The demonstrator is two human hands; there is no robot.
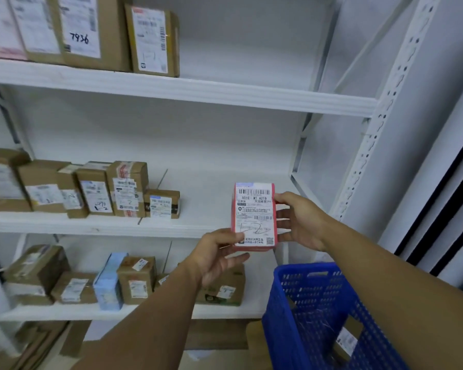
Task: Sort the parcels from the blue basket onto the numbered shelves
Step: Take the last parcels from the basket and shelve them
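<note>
A small red parcel with a white shipping label stands upright in front of the middle shelf. My left hand grips its lower left corner, thumb on the label. My right hand holds its right edge with fingers spread behind it. The blue basket sits at lower right under my right forearm, with at least one brown labelled parcel visible through its mesh.
A row of brown boxes fills the left of the middle shelf. More boxes stand on the top shelf and the lower shelf. The white perforated shelf upright rises at right. Flattened cardboard lies at the bottom left.
</note>
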